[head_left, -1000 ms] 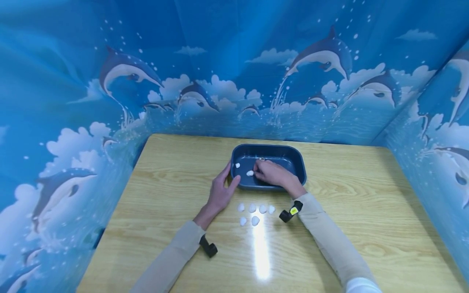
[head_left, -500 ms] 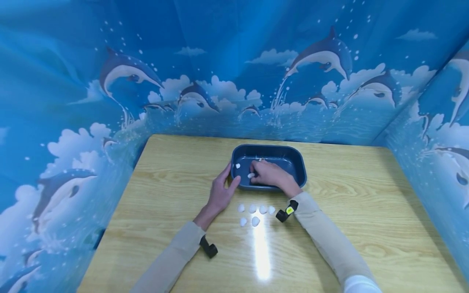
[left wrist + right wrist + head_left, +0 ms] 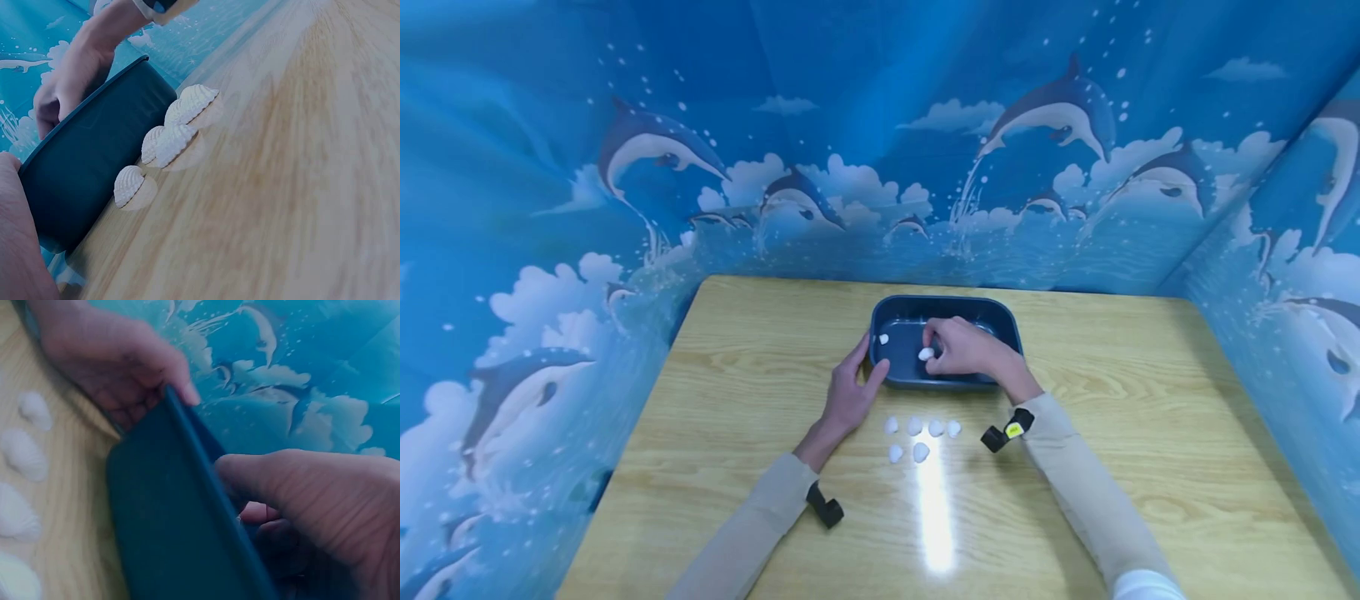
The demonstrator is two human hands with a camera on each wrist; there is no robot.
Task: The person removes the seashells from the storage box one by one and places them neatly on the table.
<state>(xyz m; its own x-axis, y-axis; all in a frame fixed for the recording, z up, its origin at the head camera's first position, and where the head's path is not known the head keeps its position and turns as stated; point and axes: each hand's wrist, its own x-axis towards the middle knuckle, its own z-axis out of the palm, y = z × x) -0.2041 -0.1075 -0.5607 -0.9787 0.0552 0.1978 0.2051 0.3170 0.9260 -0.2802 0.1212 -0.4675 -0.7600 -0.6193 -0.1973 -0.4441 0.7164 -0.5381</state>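
Note:
A dark blue rectangular tub (image 3: 1007, 342) stands near the back of the table. My left hand (image 3: 848, 398) holds its left end, the thumb over the rim and the fingers along the outer wall. Inside the tub, my right hand (image 3: 967, 348) pinches a white seashell (image 3: 927, 354) between thumb and fingers. Another small white shell (image 3: 883, 339) lies in the tub's left part. In the right wrist view, the near wall of the tub hides most of the right fingertips. The left wrist view shows the right hand reaching down behind the rim.
Several ribbed white seashells (image 3: 921, 452) lie in two rows on the wooden table (image 3: 760, 350), in front of the tub. A blue dolphin-print curtain (image 3: 850, 100) surrounds the back and sides of the table.
My right hand has shifted a little to the right inside the tub, and the pinched shell has moved with it. My left hand keeps its place on the tub's left end.

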